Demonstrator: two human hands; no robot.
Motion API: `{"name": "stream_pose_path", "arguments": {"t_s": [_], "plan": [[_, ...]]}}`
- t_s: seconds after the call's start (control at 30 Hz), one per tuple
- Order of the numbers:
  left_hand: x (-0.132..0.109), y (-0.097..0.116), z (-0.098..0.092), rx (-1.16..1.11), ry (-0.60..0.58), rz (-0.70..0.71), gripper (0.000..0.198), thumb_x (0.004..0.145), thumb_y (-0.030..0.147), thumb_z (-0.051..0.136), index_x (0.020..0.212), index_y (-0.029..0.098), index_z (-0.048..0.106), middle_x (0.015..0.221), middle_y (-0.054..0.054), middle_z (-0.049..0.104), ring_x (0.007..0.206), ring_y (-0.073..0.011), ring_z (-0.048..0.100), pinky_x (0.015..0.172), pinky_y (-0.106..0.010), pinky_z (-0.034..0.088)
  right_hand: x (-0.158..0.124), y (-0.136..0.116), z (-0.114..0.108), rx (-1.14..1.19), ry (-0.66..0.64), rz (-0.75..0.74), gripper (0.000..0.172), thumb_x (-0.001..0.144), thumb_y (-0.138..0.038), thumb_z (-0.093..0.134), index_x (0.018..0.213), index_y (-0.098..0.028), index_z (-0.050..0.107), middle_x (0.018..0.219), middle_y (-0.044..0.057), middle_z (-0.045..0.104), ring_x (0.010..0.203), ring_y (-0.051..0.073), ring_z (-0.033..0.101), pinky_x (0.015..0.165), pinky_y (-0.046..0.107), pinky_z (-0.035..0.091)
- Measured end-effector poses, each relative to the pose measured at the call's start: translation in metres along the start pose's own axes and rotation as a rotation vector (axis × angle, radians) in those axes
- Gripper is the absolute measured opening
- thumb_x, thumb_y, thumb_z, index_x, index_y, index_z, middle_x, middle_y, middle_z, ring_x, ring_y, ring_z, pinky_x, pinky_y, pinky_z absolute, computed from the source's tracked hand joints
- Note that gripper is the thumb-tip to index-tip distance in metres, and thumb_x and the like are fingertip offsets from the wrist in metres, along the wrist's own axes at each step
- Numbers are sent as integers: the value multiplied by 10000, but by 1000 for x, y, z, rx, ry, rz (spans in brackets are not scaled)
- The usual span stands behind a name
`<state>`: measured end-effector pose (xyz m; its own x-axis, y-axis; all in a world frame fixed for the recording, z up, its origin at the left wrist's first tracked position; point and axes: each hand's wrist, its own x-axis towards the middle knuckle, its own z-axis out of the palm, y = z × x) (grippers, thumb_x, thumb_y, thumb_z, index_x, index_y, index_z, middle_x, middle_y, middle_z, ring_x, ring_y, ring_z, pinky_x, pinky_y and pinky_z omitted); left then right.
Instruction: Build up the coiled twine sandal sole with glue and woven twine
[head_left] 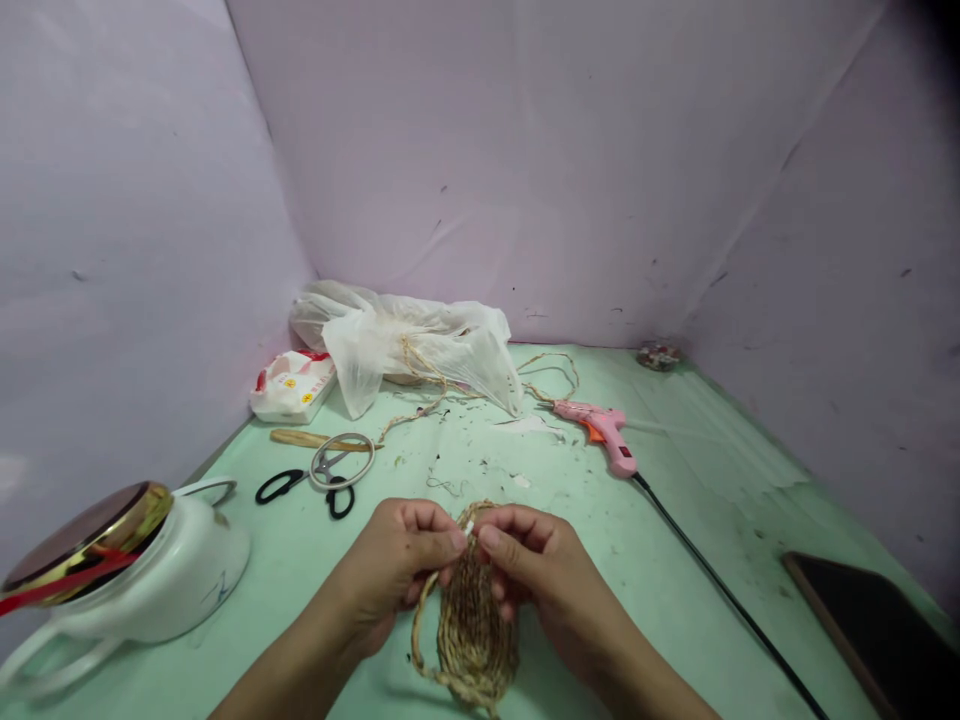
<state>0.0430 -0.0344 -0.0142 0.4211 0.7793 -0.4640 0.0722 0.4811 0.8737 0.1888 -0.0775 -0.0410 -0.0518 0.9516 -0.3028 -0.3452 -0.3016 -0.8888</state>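
Observation:
A woven straw piece point(478, 635), long and oval with rows of braided cord, is between my hands at the near edge of the table. My left hand point(401, 560) is closed, pinching its far end between thumb and fingers. On the other side, my right hand point(536, 560) is closed too and pinches the same end. A small white bit point(469, 527) shows at the fingertips; I cannot tell what it is. One loose loop of straw cord point(417, 630) bows out on the left below my left hand.
Scissors point(340, 495), a ring point(373, 462) and a wooden stick point(296, 438) lie left of centre. A pink glue gun point(611, 430) with its black cable point(720, 570) is right. Also around are a white pot point(195, 580), plastic bag point(420, 340), tissue pack point(292, 395) and phone point(870, 620).

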Motion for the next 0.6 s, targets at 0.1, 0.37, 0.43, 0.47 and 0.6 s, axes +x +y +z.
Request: {"name": "stream_pose_path", "arguments": {"t_s": [0.1, 0.37, 0.43, 0.47, 0.6], "plan": [[1, -4, 6, 56, 71, 23, 159, 518, 217, 686, 527, 113, 565, 372, 47, 478, 337, -20, 309, 363, -162, 158, 2, 4, 3, -29, -2, 11, 363, 553, -431, 746, 674, -133, 578, 468, -59, 497, 372, 59, 438, 357, 183, 375], [-5, 2, -3, -104, -208, -54, 248, 694, 340, 597, 628, 101, 616, 510, -48, 618, 278, 6, 222, 331, -191, 47, 1, 5, 1, -28, -22, -215, 237, 692, -368, 667, 699, -149, 576, 562, -30, 545, 462, 61, 420, 466, 197, 332], [-9, 5, -4, -117, -255, -71, 261, 715, 349, 577, 665, 99, 637, 508, -60, 625, 264, 6, 216, 325, -198, 36, 1, 7, 1, 2, -6, -247, 218, 694, -353, 672, 703, -157, 577, 597, -28, 553, 486, 60, 406, 472, 192, 308], [-11, 6, -3, -93, -253, -76, 262, 709, 355, 583, 660, 103, 640, 462, -39, 597, 260, 6, 197, 325, -198, 31, 1, 9, 1, 24, -11, -244, 218, 693, -353, 676, 702, -160, 576, 592, -32, 543, 488, 60, 395, 468, 190, 294], [-25, 12, 2, 160, -91, 0, 212, 644, 337, 616, 553, 145, 614, 332, 46, 438, 292, -22, 224, 336, -185, 99, 0, 19, 5, 140, -80, -216, 233, 692, -380, 677, 725, -173, 574, 519, -68, 444, 446, 52, 327, 444, 188, 254]]}}
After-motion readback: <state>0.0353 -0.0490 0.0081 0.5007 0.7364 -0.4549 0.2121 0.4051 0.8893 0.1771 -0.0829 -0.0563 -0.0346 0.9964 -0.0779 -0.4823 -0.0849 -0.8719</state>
